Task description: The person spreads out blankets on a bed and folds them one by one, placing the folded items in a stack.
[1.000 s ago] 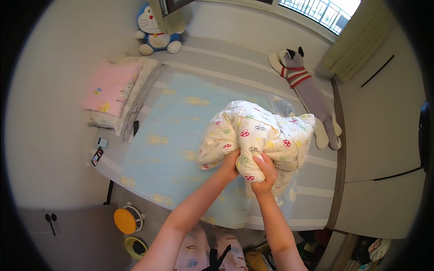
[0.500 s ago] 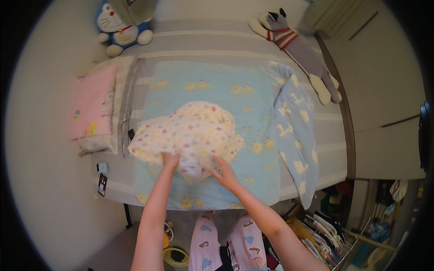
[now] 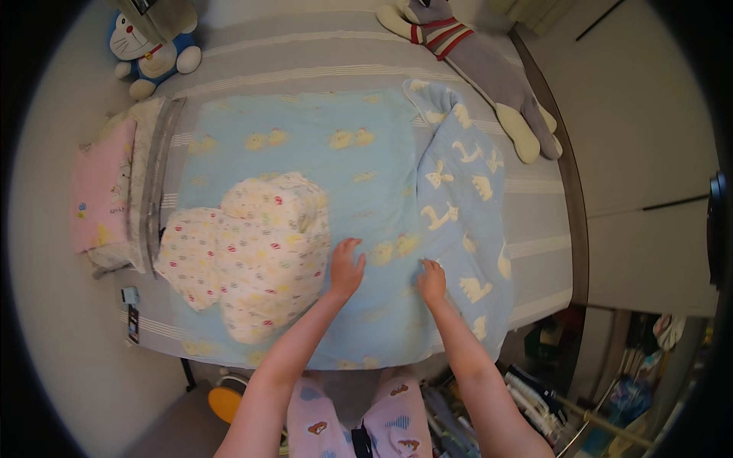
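A white cloth piece with small coloured prints (image 3: 267, 256), rounded and puffy like a small padded garment, lies on a light blue blanket with yellow figures (image 3: 305, 114). Just right of this white piece, my left hand (image 3: 347, 271) hovers over the light blue blanket with fingers stretched, holding nothing. My right hand (image 3: 432, 282) is at the left edge of a folded blue blanket with white animal shapes (image 3: 466, 221). Its fingers are loosely bent and slightly apart, with no cloth visibly gripped.
Pillows with a pink cover (image 3: 107, 187) lie at the left. A blue-and-white plush toy (image 3: 156, 57) sits at the far left, and a long grey plush (image 3: 489, 72) lies far right. A phone-like dark item (image 3: 134, 324) is near the left edge. Clothes (image 3: 527, 397) hang lower right.
My hands have let go of the white printed piece and moved right. It now lies flatter. The view has shifted, so the bed's things appear further left.
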`<state>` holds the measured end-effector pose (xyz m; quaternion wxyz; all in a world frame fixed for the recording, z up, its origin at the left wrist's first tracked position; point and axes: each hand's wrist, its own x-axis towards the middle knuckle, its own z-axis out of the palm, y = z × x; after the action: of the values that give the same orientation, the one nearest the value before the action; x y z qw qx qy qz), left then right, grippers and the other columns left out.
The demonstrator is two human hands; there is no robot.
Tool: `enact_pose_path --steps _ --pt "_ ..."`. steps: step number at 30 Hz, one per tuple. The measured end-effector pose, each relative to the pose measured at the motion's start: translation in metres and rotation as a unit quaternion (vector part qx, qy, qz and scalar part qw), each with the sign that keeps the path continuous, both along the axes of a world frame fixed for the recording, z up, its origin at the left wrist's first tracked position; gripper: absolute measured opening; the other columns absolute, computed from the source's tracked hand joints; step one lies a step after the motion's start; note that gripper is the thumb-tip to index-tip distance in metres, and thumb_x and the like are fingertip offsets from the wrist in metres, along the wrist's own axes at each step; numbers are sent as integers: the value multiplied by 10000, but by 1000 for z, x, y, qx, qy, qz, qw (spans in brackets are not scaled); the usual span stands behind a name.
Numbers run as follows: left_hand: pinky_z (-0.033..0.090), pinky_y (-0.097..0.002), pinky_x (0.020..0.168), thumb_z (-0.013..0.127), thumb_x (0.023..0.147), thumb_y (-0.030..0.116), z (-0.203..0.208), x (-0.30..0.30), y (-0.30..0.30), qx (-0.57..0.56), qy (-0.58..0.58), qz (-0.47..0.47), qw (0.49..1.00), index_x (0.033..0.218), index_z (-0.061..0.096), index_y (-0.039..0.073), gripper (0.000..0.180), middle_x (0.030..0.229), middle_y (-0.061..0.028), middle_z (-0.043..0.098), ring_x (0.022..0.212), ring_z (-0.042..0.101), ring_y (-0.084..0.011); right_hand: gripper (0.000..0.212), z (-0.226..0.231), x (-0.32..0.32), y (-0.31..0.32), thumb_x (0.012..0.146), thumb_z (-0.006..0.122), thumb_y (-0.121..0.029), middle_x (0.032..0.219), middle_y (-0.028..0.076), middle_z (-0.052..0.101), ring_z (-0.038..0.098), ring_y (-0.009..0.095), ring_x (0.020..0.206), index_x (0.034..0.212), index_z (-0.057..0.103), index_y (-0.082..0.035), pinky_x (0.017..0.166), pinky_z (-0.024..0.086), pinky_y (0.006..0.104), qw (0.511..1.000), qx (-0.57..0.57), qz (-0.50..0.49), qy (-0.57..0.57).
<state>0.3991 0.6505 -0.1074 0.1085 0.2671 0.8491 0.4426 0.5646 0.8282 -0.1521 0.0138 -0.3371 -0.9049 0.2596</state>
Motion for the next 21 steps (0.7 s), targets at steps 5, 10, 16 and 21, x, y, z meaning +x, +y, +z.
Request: enact_pose_path --steps 5,10,16,21 --pt "356 -395 834 552 712 137 -49 22 116 -17 -194 -4 981 1045 461 44 358 1064 -158 444 983 422 -319 510 5 -18 51 655 577 -138 1206 90 388 421 384 995 1141 450 -227 754 410 445 936 302 137 -118" --pt "406 -365 756 538 678 78 -83 31 183 -209 94 36 973 1087 454 7 424 914 -168 515 871 488 -305 481 -29 21 151 655 552 -87 1144 71 419 466 326 931 1097 478 -263 751 420 402 952 178 219 -122" --pt "451 -303 639 409 609 -34 -121 -26 144 156 -545 128 814 990 518 -16 396 833 -121 552 737 532 -216 338 -4 22 207 616 522 -34 1024 93 492 492 302 859 926 581 -156 729 403 388 937 337 -6 -96" --pt "439 -267 552 391 599 -45 -94 -23 131 287 -606 135 729 907 554 -3 351 747 -52 548 633 512 -159 358 -28 -40 127 679 530 -71 1108 143 482 458 291 996 1033 519 -16 837 360 352 977 -78 82 182"
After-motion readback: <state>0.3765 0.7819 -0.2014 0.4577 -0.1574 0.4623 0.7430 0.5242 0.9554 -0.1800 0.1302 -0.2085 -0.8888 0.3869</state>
